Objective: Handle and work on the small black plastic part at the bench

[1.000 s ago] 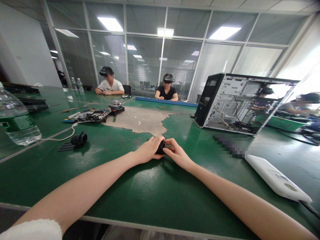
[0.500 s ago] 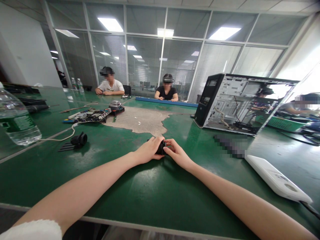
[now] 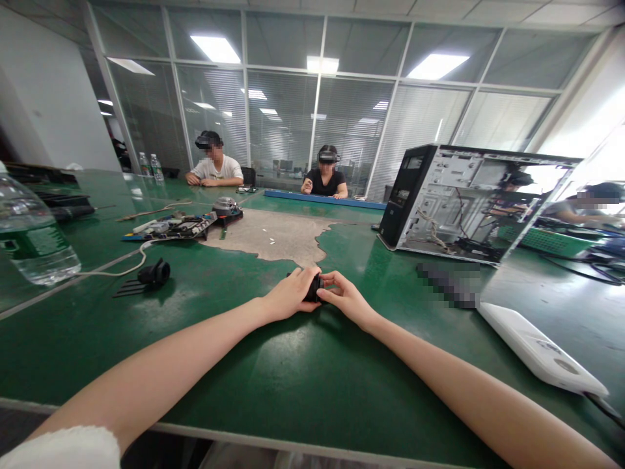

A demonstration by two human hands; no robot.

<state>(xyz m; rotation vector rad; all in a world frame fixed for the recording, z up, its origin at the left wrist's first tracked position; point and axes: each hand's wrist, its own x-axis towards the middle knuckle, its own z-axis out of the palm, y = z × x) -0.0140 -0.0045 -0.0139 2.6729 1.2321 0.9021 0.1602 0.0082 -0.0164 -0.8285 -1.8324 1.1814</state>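
My left hand (image 3: 294, 291) is wrapped round a black round plastic part (image 3: 312, 290) close to the green tabletop. My right hand (image 3: 346, 296) grips the same part's right side, thumb and fingertips closed on its rim. Fingers cover most of the piece, so its full shape is hidden. To the left, apart from both hands, lies a black ribbed plastic fitting (image 3: 155, 273) with several thin prongs pointing left.
An open computer case (image 3: 415, 202) stands at right, with a white power strip (image 3: 541, 348) in front. A circuit board assembly (image 3: 170, 226) and white cable lie left, near a water bottle (image 3: 36, 234). Two people (image 3: 215, 170) sit opposite; another is at far right.
My right thumb has shifted slightly left along the black part; my left hand stays in place. Across the table, the person in the dark top has raised a hand a little.
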